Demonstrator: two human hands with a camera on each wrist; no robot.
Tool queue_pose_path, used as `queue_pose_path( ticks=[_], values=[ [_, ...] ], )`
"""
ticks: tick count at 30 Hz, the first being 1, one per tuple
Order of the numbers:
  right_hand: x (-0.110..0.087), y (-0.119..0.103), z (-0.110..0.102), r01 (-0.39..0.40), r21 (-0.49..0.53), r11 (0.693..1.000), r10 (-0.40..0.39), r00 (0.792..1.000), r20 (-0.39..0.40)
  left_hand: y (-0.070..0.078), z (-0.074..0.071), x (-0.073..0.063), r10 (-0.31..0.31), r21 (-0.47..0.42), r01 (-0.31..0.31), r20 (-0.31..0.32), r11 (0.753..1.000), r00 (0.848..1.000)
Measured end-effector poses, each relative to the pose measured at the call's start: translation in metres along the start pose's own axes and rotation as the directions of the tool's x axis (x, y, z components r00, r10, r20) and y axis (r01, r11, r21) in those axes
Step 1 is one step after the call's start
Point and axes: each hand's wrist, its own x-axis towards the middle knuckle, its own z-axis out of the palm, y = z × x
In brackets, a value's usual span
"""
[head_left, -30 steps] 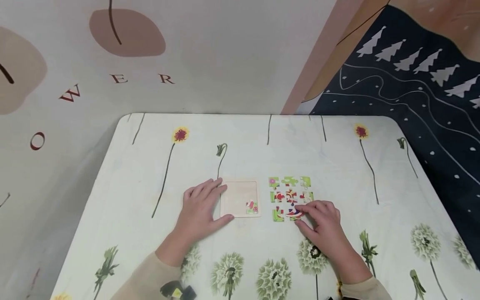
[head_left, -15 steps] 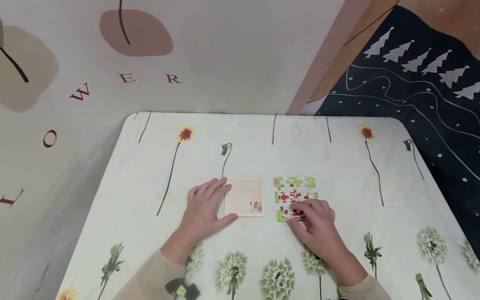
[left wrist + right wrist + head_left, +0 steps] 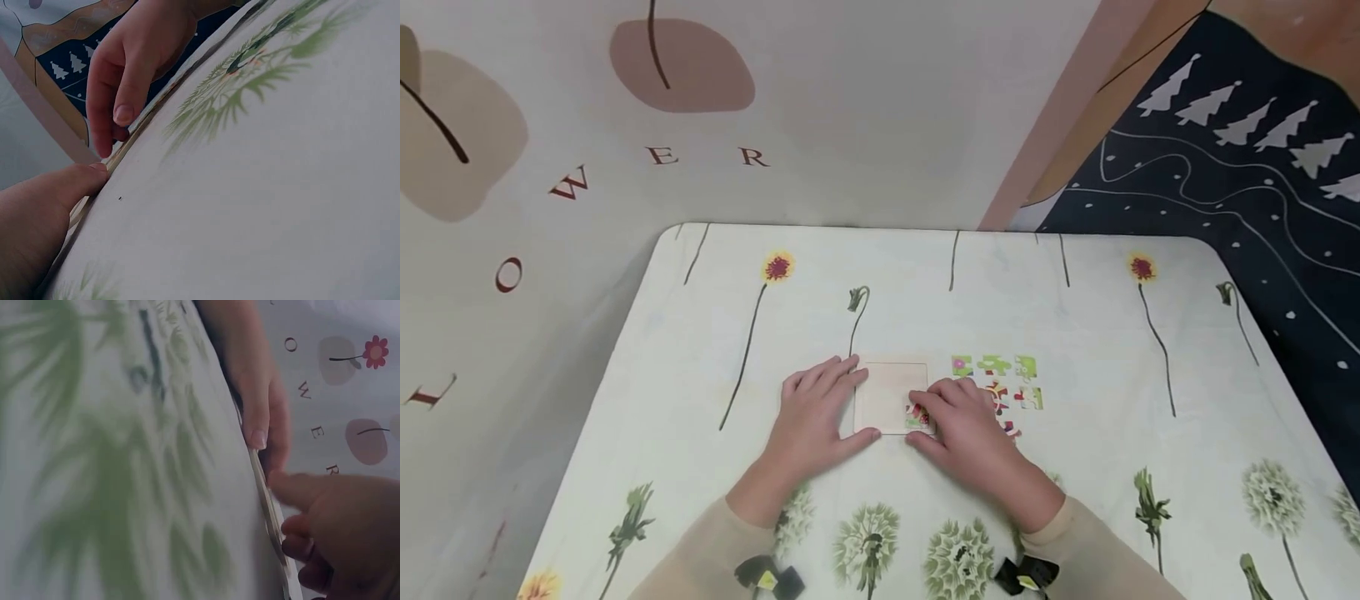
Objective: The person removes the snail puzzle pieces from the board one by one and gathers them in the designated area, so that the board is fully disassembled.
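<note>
A shallow wooden puzzle board (image 3: 887, 387) lies on the table. My left hand (image 3: 816, 408) rests along its left side, fingers straight over the upper left corner and thumb at the lower edge. In the left wrist view its thumb (image 3: 90, 177) touches the rim. My right hand (image 3: 970, 429) is at the board's lower right corner. Its thumb and index finger pinch a puzzle piece (image 3: 916, 415) with red and green print there, the other fingers curled. From the right wrist view the right hand (image 3: 350, 525) hides the piece.
Right of the board lie rows of puzzle pieces (image 3: 994, 365), some hidden behind my right hand. The table (image 3: 1037, 308) has a flower-printed cover. A white wall (image 3: 865, 108) stands behind it, and a dark panel with white trees (image 3: 1210, 167) is at the right.
My right hand has moved left, from the bottom row of loose pieces to the board's lower right corner. The left hand stays on the board. The head view has shifted slightly.
</note>
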Motion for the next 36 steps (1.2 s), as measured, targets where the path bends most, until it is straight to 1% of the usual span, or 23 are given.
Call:
queue_pose_path(
  ticks=[4, 9, 13, 19, 23, 26, 30, 33, 36],
  values=[
    [0.004, -0.004, 0.003, -0.036, -0.014, 0.999, 0.036, 0.999, 0.009, 0.001, 0.001, 0.000, 0.001, 0.008, -0.001, 0.001, 1.000, 1.000],
    [0.007, -0.004, 0.004, -0.057, 0.016, 0.998, 0.057, 0.998, 0.003, 0.001, 0.000, 0.000, 0.000, 0.019, 0.000, 0.005, 1.000, 1.000],
    [0.008, -0.003, 0.005, -0.057, 0.041, 0.998, 0.057, 0.998, -0.013, 0.000, 0.000, 0.001, -0.002, 0.017, 0.002, 0.008, 1.000, 1.000],
    [0.007, -0.002, 0.005, -0.033, 0.053, 0.998, 0.035, 0.999, -0.032, 0.001, 0.000, 0.000, 0.004, 0.016, -0.004, -0.002, 1.000, 1.000],
    [0.006, 0.000, 0.005, 0.016, 0.031, 0.999, -0.013, 0.997, -0.079, 0.001, 0.001, 0.000, 0.005, 0.009, -0.005, -0.005, 1.000, 1.000],
    [0.004, 0.002, 0.006, 0.057, 0.005, 0.998, -0.056, 0.990, -0.129, 0.001, 0.001, 0.000, 0.005, 0.009, -0.005, -0.004, 1.000, 1.000],
    [0.003, 0.004, 0.007, 0.089, -0.015, 0.996, -0.090, 0.980, -0.177, 0.001, 0.001, 0.000, 0.006, 0.009, -0.006, -0.006, 1.000, 1.000],
    [0.003, 0.006, 0.008, 0.100, -0.008, 0.995, -0.100, 0.973, -0.209, 0.000, 0.001, 0.000, 0.007, 0.010, -0.007, -0.009, 1.000, 1.000],
    [0.001, 0.007, 0.009, 0.109, 0.040, 0.993, -0.095, 0.963, -0.252, 0.000, 0.001, 0.000, 0.007, 0.011, -0.006, -0.009, 1.000, 1.000]
  ],
)
